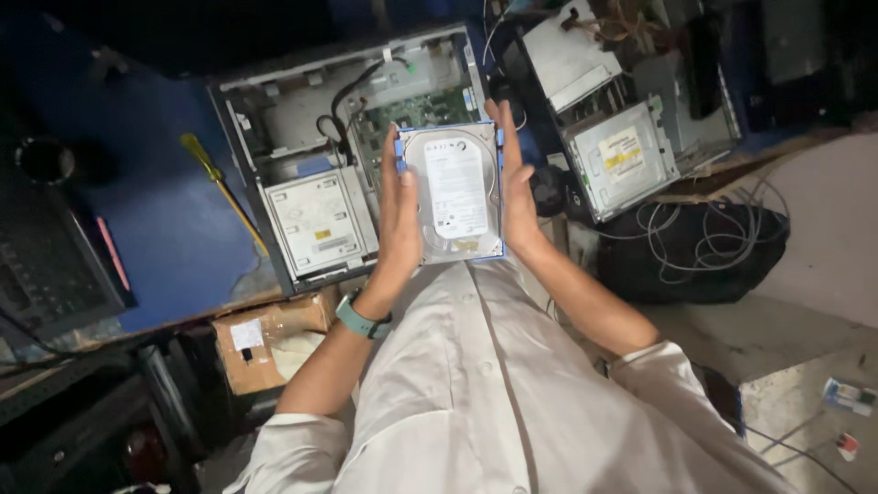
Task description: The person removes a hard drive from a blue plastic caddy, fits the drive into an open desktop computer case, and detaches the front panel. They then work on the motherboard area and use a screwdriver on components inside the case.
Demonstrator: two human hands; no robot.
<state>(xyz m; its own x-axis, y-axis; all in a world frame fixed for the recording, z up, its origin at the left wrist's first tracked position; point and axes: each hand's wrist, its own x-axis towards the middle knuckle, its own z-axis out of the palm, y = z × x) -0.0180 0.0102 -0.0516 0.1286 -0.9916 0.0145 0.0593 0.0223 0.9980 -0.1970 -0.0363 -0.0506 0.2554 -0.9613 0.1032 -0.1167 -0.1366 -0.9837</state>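
Holding the hard drive (455, 194) flat between both palms, we keep it label side up, just above the open computer case (343, 155) on the blue counter (174, 229). The head view is the only one we have, and it looks straight down.

Our left hand (400, 220) presses along the drive's left long edge, fingers straight and the thumb lying over the top face near the label; a teal watch (359, 318) sits on that wrist. Our right hand (514, 187) lies flat against the right edge, fingers extended toward the far end. Neither grip closes around the drive: each is an open palm pushed inward, so the drive is clamped only by pressure from its two sides. Blue mounting rails (400, 146) show at the far corners.

To do this well, we judge it wise to keep the pressure even on both sides, hold the drive level, and keep fingers off the underside, which we cannot see. Curling the fingertips under the edges would make a slip less likely.

In the case, a silver optical drive (317, 220) fills the near bay. A yellow-handled screwdriver (219, 187) lies on the counter to the left, well apart. A second open case (622, 119) stands to the right, with loose cables (704, 233) near it.
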